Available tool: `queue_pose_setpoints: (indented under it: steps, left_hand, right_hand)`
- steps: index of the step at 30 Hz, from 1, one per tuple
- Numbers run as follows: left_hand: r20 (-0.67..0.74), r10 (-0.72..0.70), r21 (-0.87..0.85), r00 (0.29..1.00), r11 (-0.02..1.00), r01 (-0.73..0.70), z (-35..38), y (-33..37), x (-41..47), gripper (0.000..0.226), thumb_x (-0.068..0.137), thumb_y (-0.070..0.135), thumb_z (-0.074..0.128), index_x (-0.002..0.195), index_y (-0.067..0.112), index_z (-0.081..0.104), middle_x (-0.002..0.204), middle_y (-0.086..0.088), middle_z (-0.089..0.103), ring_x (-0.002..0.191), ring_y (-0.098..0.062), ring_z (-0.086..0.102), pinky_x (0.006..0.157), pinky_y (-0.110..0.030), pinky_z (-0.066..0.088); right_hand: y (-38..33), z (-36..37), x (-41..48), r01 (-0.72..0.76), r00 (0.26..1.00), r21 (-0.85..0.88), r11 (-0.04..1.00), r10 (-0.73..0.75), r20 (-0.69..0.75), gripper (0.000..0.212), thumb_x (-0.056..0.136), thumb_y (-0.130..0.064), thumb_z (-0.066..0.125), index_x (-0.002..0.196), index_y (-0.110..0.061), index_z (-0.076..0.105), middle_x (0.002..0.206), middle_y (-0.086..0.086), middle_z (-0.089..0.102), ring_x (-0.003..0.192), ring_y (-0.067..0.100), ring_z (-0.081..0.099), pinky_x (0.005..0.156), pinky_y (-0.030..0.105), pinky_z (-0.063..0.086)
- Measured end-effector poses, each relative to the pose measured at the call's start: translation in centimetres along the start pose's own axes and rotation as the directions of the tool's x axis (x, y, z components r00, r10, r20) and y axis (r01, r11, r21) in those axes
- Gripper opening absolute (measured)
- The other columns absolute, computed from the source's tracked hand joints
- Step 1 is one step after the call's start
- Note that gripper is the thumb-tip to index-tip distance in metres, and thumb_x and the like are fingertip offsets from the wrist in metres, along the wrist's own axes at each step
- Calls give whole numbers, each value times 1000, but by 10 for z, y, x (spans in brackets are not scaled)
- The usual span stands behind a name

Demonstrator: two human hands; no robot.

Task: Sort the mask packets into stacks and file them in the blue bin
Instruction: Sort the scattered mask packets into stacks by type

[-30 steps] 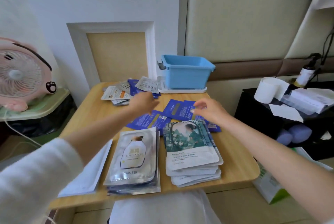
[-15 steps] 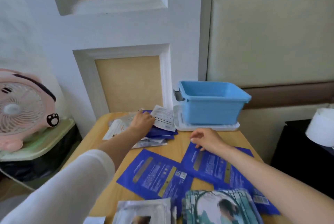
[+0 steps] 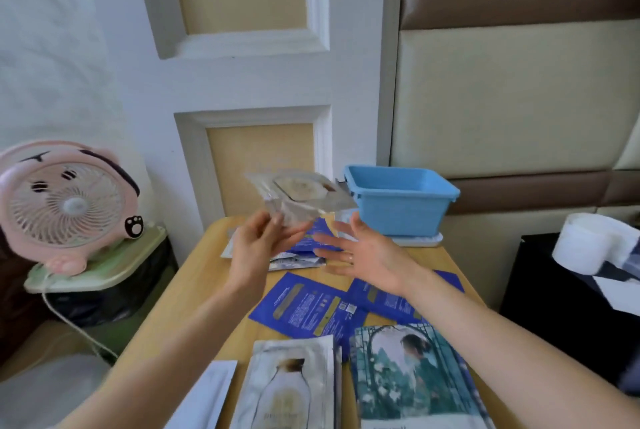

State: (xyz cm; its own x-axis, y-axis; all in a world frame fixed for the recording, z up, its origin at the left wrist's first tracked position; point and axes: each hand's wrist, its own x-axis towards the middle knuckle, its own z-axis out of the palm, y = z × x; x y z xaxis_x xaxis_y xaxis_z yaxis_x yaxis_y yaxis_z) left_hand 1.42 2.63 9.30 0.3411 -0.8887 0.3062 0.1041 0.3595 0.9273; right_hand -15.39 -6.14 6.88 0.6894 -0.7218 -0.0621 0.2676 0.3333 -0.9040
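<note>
At far left a pink fan [image 3: 64, 205] sits off the wooden desk [image 3: 180, 293]; your left hand [image 3: 258, 248] is raised above the desk's far end, its grip clenched on a few silvery mask packets [image 3: 299, 198] held in the air. Just right of it your right hand [image 3: 363, 255] hovers palm up, fingers spread, holding nothing. Under your hands dark blue packets [image 3: 304, 307] lie loose, 2 stacks [image 3: 412, 376] sit at the near edge, and the blue bin [image 3: 398, 200] stands at the far right corner.
</note>
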Motion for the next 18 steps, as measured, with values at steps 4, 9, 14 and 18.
queue_pose_setpoints:
  steps: [4, 9, 14, 18]
  left_hand:
    - [273, -67, 187, 960, 982, 15, -4, -10, -48, 18, 93, 3, 49, 99, 0, 66, 87, 3, 75, 87, -10, 71, 75, -21, 57]
    - [429, 42, 462, 902, 848, -259, -28, -19, -68, 20, 90, 9, 59, 89, 22, 73, 105, 15, 71, 105, -4, 63, 91, -20, 48]
    - [693, -303, 668, 655, 611, -425, -22, -25, -88, 15, 89, 16, 60, 95, 18, 74, 97, 2, 74, 84, -6, 66, 81, -25, 52]
    - [39, 136, 603, 990, 787, -132, -37, -7, -68, 9, 93, 17, 54, 92, 17, 63, 94, -5, 70, 82, -11, 62, 72, -31, 48]
  right_hand:
    - [-5, 32, -21, 212, 974, 199, 957, -190, -124, 32, 88, -22, 57, 117, -9, 57, 84, 6, 67, 70, 16, 64, 69, 30, 56]
    - [-1, 40, -51, 86, 989, 27, 996, -83, -119, 41, 95, -33, 51, 129, -11, 46, 107, 16, 69, 86, 28, 70, 68, 33, 60]
    - [36, 55, -50, -271, 937, -383, 883, 152, -314, 43, 92, -20, 59, 127, 1, 45, 104, 22, 66, 68, 27, 67, 62, 35, 60]
    - [47, 51, -42, -307, 912, -419, 855, 138, -387, 42, 93, -16, 57, 129, 2, 45, 98, 20, 64, 68, 26, 65, 60, 33, 59]
